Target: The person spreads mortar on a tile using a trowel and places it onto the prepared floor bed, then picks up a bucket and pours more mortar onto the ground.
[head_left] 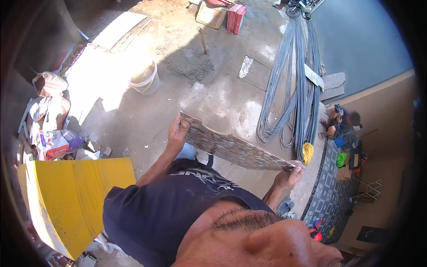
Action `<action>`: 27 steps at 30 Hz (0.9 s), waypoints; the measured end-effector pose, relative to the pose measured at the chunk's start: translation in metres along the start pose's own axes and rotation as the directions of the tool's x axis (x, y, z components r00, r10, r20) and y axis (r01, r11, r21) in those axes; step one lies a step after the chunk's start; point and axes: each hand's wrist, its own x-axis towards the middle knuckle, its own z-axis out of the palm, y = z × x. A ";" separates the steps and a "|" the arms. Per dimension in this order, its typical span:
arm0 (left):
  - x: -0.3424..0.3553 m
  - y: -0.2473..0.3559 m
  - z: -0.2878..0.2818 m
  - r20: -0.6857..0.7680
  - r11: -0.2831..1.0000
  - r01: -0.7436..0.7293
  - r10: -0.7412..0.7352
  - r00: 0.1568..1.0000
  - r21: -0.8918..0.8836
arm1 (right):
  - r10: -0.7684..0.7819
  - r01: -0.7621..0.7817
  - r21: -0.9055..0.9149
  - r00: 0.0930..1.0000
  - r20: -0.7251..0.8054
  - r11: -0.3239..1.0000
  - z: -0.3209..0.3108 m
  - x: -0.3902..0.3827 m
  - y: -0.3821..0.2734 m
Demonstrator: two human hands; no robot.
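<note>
A broad, thin tile (pixel 231 147) with a mottled grey-brown, pebble-like face is held tilted in front of my dark shirt. My left hand (pixel 178 132) grips its left end, thumb on the face near the corner. At the opposite end, my right hand (pixel 290 174) is closed on the lower corner. The tile's top edge looks irregular, and part of my legs is hidden behind it. Beside my left forearm stands a curved yellow metal piece (pixel 78 193) with scuff marks.
A white bucket (pixel 144 82), a cement mound (pixel 191 62) with a wooden handle, looped steel rods (pixel 278 102), and red boxes (pixel 235 18) lie ahead. Torn sacks (pixel 53 144) pile at left. Another person (pixel 340 124) is low by the right wall, near sandals (pixel 284 205) and tools.
</note>
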 end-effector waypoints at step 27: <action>0.971 -0.236 0.137 -0.102 0.978 -0.106 0.126 0.987 0.182 | -0.033 0.020 0.084 0.987 0.157 0.996 0.521 0.736 0.553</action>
